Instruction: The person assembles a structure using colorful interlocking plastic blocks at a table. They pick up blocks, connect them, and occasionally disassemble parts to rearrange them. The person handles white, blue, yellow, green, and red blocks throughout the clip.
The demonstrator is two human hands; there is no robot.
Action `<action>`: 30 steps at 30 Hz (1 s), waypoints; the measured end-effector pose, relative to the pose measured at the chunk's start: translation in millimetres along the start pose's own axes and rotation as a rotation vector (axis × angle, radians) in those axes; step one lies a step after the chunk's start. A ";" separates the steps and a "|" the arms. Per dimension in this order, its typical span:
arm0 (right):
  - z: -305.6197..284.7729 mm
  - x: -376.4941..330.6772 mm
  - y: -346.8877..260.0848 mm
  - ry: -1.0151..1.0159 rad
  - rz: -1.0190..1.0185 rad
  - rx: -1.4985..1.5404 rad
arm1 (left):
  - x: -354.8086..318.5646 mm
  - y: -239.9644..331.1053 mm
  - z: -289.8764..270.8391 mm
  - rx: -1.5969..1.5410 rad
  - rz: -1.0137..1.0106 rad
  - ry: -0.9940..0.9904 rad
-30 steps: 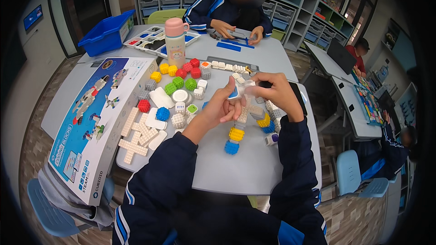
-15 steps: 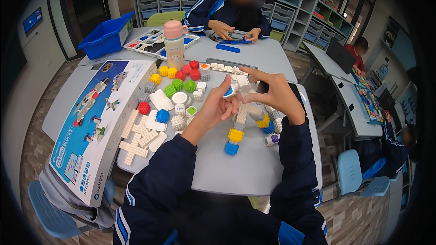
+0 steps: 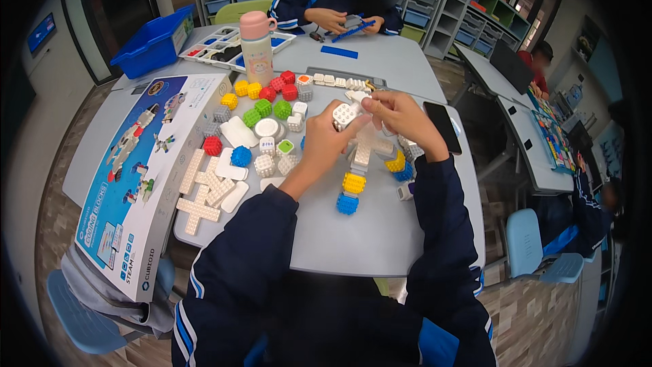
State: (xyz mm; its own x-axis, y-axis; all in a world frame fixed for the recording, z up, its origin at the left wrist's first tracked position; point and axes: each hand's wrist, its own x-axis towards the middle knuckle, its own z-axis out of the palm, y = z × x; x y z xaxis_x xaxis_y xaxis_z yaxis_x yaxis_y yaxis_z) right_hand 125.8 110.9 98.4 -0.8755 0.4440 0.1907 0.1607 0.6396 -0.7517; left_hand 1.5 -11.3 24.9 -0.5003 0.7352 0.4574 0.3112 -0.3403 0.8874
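Nearest, one blue studded cube (image 3: 347,204) and one yellow cube (image 3: 353,182) lie on the grey table (image 3: 380,245), plastic, knobbly. Left of them, flat white lattice plates (image 3: 204,190) beside one printed cardboard box (image 3: 146,177). Next, left hand (image 3: 326,143), fingers pinched on a white studded cube (image 3: 343,116) held above the table; right hand (image 3: 401,119) closed over a white block assembly (image 3: 367,146), touching that cube. Beyond, four red cubes (image 3: 282,85), three green cubes (image 3: 265,110). Farthest, one pink bottle (image 3: 258,46), smooth.
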 end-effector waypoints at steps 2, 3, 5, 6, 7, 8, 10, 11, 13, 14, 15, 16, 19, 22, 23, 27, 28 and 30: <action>-6.4 -8.3 -11.3 0.067 0.116 -0.038 | 0.2 -0.2 0.0 0.010 0.005 -0.013; -11.4 -15.7 -18.7 0.095 0.042 -0.061 | 0.4 -0.5 0.5 0.002 0.020 -0.016; -23.4 -33.8 -33.8 0.189 0.033 -0.159 | 0.6 -1.1 1.5 0.036 0.016 -0.014; -28.9 -49.5 -39.3 0.242 -0.010 -0.178 | 0.8 -1.3 1.8 0.054 0.017 -0.017; -31.2 -71.0 -41.9 0.286 -0.111 -0.171 | 1.1 -1.7 2.3 0.072 0.020 -0.022; -27.6 -96.9 -40.0 0.408 -0.154 -0.099 | 1.6 -2.3 2.7 0.053 0.030 -0.021; -20.7 -161.7 -32.6 0.785 -0.015 -0.209 | 2.7 -3.7 3.2 0.034 0.041 0.002; -13.3 -194.9 -26.4 0.995 0.054 -0.250 | 3.3 -4.5 3.1 0.031 0.033 0.006; 10.3 -254.7 -8.2 0.967 -0.256 0.463 | 3.8 -6.1 3.0 -0.001 0.009 0.003; 25.8 -277.4 0.0 0.688 -0.343 0.674 | 3.2 -6.2 2.4 -0.004 0.022 0.004; 33.4 -294.7 8.0 0.306 -0.163 0.639 | 3.0 -6.1 2.5 -0.002 0.009 0.004; 34.8 -311.6 12.3 -0.262 0.210 0.399 | 2.8 -5.7 2.5 0.001 0.006 0.005; 104.4 -320.6 43.2 -0.429 0.484 -0.031 | 3.4 -5.2 3.4 0.002 0.008 -0.005; 146.5 -308.8 77.5 -0.075 0.505 -0.109 | 4.6 -6.1 4.1 0.008 0.017 -0.013; 161.9 -303.5 85.8 0.072 0.351 -0.091 | 5.1 -6.5 4.0 0.019 0.011 -0.008; 206.5 -288.1 106.0 0.074 0.324 -0.156 | 5.2 -8.3 3.1 0.006 -0.004 -0.015; 213.4 -286.6 107.5 0.218 0.173 -0.221 | 5.9 -8.7 2.3 0.001 0.001 -0.011; 225.2 -301.6 101.0 0.145 0.417 -0.353 | 5.9 -9.9 2.5 0.000 -0.018 -0.006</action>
State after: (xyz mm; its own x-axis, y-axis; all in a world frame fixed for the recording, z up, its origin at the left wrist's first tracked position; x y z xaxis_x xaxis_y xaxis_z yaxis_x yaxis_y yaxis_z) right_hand 303.4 -99.8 -177.2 -0.6380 0.7696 0.0264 0.6440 0.5520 -0.5296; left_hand -2.5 -2.2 18.7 -0.5011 0.7445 0.4413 0.3026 -0.3270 0.8953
